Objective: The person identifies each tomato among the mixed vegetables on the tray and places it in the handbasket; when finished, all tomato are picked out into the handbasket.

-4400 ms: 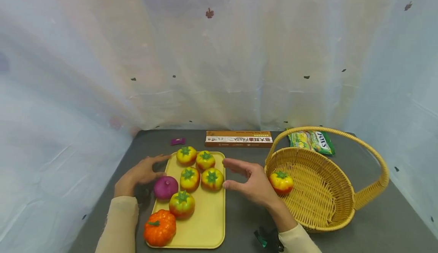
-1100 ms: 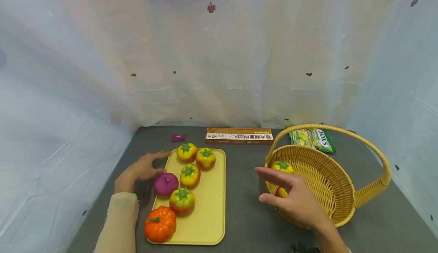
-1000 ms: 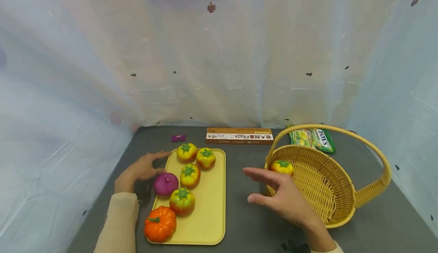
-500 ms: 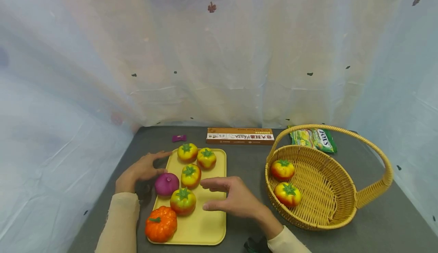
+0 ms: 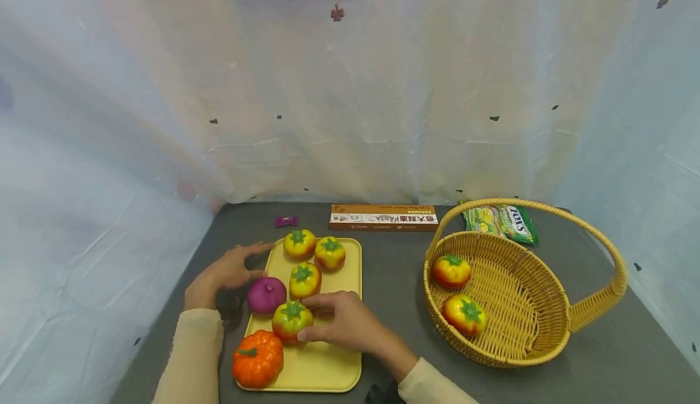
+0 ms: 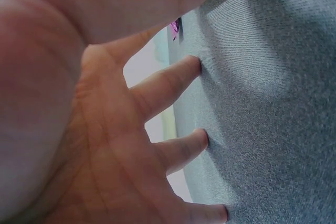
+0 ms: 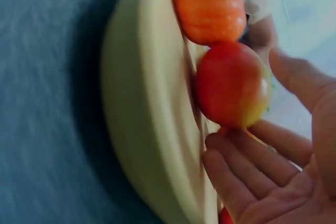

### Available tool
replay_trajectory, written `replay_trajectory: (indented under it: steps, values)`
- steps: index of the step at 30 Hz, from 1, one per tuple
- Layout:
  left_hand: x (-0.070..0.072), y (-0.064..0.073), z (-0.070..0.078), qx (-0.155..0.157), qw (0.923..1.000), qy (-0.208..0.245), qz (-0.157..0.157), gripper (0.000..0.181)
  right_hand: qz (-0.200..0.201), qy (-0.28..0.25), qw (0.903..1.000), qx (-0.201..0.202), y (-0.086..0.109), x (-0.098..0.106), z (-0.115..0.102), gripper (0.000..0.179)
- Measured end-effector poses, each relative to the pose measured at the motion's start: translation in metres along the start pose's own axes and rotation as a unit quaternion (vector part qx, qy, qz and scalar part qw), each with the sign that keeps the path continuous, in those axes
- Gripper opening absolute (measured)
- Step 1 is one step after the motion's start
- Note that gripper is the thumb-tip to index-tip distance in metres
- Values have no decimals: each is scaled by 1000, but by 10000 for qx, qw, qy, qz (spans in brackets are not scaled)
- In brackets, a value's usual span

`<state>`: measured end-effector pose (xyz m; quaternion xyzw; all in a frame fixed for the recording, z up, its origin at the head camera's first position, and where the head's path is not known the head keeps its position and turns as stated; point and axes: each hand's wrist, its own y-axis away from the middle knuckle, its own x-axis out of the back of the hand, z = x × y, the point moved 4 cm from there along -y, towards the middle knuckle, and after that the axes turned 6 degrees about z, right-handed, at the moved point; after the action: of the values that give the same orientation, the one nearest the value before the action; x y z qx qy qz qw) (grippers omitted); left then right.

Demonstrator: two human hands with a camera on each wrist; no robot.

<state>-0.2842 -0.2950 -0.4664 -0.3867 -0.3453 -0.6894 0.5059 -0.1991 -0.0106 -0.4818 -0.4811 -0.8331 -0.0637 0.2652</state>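
My right hand [image 5: 350, 322] reaches over the yellow tray [image 5: 333, 370], thumb and fingers spread about a greenish-red toy tomato [image 5: 291, 324]. In the right wrist view, the fingers [image 7: 247, 156] are right at that tomato's [image 7: 231, 85] side while the thumb stands a little off it. Three more toy tomatoes [image 5: 305, 280] lie farther up the tray. A purple onion [image 5: 266, 295] sits at the left rim, with an orange pumpkin [image 5: 257, 359] at the near left corner. Beside the onion, my left hand [image 5: 226, 273] rests with its fingertips [image 6: 198, 137] on the grey tabletop.
A wicker basket [image 5: 525, 349] with a tall handle stands at the right, holding two toy tomatoes [image 5: 463, 314] at its left side. Along the back lie a pasta box [image 5: 383, 217], a green FOX'S candy bag [image 5: 511, 225] and a small purple wrapped candy [image 5: 286, 221].
One tomato has gone from the tray's right side into the basket, where it has rolled slightly right. My right hand has moved left from the basket to the greenish tomato; the left hand stays put.
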Motion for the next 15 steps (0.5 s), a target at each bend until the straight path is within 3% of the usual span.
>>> replay_trajectory:
  steps: [9, 15]
  values:
    - [-1, 0, -1, -19, 10000, 34, 8, 69, 171, -244, 9995, -93, 1, -7, -5, 48]
    - [-1, -1, -2, -107, 9999, 23, 45, 69, 43, -1346, 9908, -111, 18, 14, -15, 48]
